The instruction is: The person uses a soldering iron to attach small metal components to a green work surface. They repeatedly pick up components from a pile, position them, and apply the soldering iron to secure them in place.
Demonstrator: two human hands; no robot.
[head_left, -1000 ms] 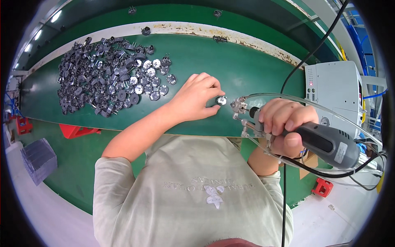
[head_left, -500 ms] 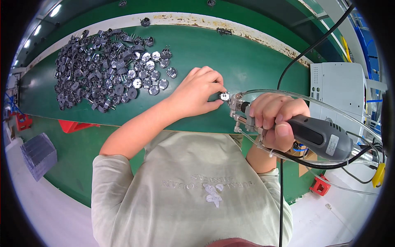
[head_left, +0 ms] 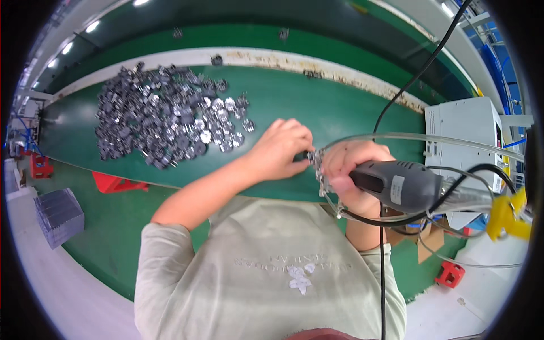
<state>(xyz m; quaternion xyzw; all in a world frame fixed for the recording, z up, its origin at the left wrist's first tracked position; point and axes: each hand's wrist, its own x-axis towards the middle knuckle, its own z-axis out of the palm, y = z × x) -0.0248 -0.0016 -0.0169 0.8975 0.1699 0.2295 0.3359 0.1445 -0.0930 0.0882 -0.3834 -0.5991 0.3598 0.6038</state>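
Observation:
Between the thumb and fingers of my left hand [head_left: 283,148] is a small dark round component [head_left: 305,155], mostly hidden by the fingertips. My right hand [head_left: 351,167] is wrapped round the front of a grey power screwdriver [head_left: 399,184], with clear hoses and a black cable running off it. Its metal nose [head_left: 317,165] meets or nearly meets the component; blur hides the exact contact. To the left of my left hand, a big pile of similar dark round components [head_left: 156,116] with metal pins is spread over the green worktop [head_left: 277,105].
A light grey box-shaped machine [head_left: 462,130] stands at the right end of the worktop. A black cable [head_left: 419,73] hangs down across the right side. Stray components lie along the worn white ledge [head_left: 255,56]. Red stools [head_left: 450,274] and a grey crate [head_left: 59,217] are on the floor.
The whole view has shifted, so the worktop sits lower. My right hand has tilted the screwdriver and brought its nose closer to the component, whose bright face is now out of sight.

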